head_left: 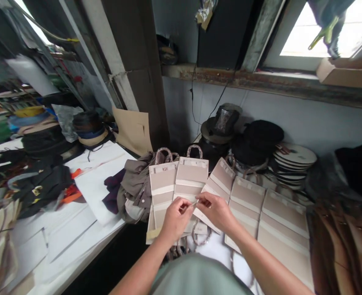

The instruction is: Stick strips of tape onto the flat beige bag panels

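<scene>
Both hands meet in front of me over a row of beige bag panels with wrapped handles. Fingertips of my left hand [177, 217] are pinched together. My right hand [215, 209] pinches close beside it, and a thin, small thing seems to run between the two; it is too small to name. Beneath and behind the hands are a beige panel [193, 164] with a loop handle [195, 151] at its top and a tilted beige panel [222, 176]. Below them hangs another loop handle [201, 237]. Larger beige panels [287, 241] lie on the right.
Grey-brown cloth pieces [136, 186] are heaped left of the panels. A white table [76, 241] on the left bears black pieces [38, 184] and stacked rolls [90, 127]. Along the wall stand black rolls [262, 137] and white reels [294, 157]. Brown leather-like pieces [345, 246] hang at right.
</scene>
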{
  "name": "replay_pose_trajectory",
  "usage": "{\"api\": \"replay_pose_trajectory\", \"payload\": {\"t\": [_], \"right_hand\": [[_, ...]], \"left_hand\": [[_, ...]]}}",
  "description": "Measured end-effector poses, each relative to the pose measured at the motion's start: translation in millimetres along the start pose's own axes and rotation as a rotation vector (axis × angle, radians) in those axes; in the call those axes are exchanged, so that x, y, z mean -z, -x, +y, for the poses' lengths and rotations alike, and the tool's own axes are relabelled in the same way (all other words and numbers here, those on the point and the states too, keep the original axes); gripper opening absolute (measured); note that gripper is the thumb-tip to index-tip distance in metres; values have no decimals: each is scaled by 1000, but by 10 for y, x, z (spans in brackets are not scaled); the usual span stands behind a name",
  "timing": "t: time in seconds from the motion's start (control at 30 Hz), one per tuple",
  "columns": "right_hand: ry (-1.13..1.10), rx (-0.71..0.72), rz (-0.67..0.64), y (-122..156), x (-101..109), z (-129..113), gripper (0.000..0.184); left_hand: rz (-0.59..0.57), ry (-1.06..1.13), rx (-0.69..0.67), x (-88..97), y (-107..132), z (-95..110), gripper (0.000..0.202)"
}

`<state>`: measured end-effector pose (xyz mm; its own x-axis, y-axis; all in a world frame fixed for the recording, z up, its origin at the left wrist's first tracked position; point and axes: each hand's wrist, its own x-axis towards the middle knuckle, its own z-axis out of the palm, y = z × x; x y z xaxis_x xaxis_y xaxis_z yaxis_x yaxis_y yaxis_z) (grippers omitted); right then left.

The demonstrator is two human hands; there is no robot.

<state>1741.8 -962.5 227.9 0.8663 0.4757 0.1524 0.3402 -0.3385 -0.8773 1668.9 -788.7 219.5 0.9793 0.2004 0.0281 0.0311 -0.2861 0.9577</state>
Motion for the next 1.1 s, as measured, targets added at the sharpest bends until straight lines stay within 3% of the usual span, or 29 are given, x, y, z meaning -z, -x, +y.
{"api": "replay_pose_trajectory", "payload": {"t": [0.07,0.17,0.33,0.53,0.8,0.93,1.03,1.1], "right_hand": [[146,105,13,-26,-5,-101,16],[340,221,-68,-119,-61,-267,14],[578,235,-163,-301,-288,-420,12],[658,171,-183,-493,-473,-456,12],[624,225,-222,-817,-547,-314,12],[527,153,-107,-1104,-535,-96,18],[272,-67,100,-1495,-487,139,21],[128,-197,197,-1801,-475,298,27]], "left_hand": [[7,-62,-74,77,-63,-35,10],[-55,-80,-74,200,-135,-140,12],[-110,-80,-71,444,-237,-323,15],[-171,-103,-162,705,-341,-469,13],[-177,-344,-223,810,-559,-484,21],[-145,-485,-272,736,-644,-419,28],[-129,-436,-254,620,-673,-439,26],[-67,-336,-158,555,-703,-524,22]]}}
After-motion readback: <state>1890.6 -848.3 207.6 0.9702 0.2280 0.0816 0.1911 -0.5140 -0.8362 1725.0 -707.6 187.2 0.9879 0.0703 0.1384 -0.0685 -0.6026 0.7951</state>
